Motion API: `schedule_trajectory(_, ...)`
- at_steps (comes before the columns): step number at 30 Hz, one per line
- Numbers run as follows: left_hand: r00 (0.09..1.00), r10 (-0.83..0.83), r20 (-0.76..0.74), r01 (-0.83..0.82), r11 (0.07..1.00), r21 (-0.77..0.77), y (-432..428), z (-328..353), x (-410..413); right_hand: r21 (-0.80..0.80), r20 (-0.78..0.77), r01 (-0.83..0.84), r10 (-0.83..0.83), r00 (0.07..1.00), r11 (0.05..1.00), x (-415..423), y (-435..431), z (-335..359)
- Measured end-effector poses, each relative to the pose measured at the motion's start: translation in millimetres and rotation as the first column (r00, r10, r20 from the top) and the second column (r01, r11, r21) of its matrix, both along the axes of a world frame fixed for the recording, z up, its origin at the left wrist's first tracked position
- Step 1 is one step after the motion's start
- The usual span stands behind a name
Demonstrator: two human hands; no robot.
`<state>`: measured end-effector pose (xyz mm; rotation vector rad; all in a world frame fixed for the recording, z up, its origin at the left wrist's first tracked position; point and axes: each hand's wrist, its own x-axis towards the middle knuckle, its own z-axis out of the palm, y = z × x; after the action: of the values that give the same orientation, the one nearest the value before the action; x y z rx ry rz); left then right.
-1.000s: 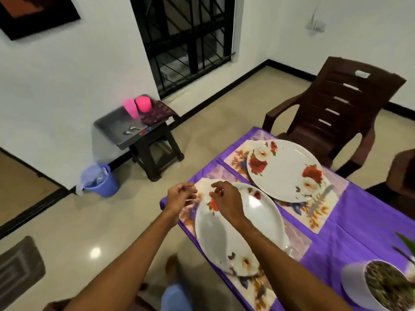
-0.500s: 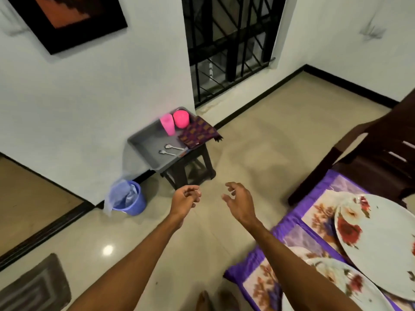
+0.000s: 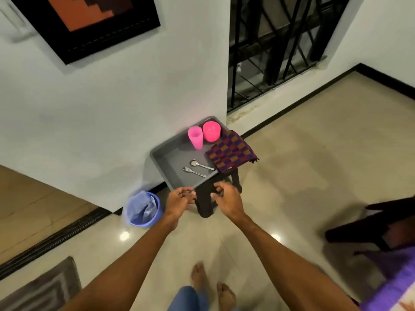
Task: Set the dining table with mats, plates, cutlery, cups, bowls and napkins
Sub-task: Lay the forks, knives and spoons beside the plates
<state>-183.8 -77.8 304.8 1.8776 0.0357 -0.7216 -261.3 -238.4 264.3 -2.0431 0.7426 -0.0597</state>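
Your left hand (image 3: 180, 199) and right hand (image 3: 226, 199) are both loosely curled with nothing in them, just short of the near rim of the grey tray (image 3: 161, 162) on the little dark stool (image 3: 205, 205), so I'd say you're on the cutlery run. Go for the closest stuff first: the fork (image 3: 194, 172) and spoon (image 3: 202, 165) lie flat side by side on the tray floor, so pinch them by the handles instead of scraping at the heads. Behind them the checkered napkin (image 3: 232, 153) drapes over the tray's right edge, and the pink cup (image 3: 195, 138) and pink bowl (image 3: 211, 131) stand at the far end by the wall.
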Motion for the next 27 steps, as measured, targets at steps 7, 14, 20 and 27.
schedule_trajectory(7,0.994,0.06,-0.089,-0.063,0.998,-0.022,-2,-45,109,-0.064,-0.101,-0.048,0.041,0.994,0.997,109,-2,-40)
schedule_trajectory(14,0.981,0.087,-0.172,-0.082,0.996,0.036,-11,-127,194,-0.095,-0.28,-0.163,0.131,0.951,0.982,217,-12,-130)
schedule_trajectory(20,0.97,0.112,-0.217,-0.102,0.993,0.058,-24,-200,237,-0.193,-0.424,-0.344,0.238,0.874,0.919,278,-14,-219)
schedule_trajectory(27,0.944,0.175,-0.279,-0.166,0.985,0.056,-33,-249,257,-0.311,-0.459,-0.448,0.28,0.843,0.839,295,-9,-275)
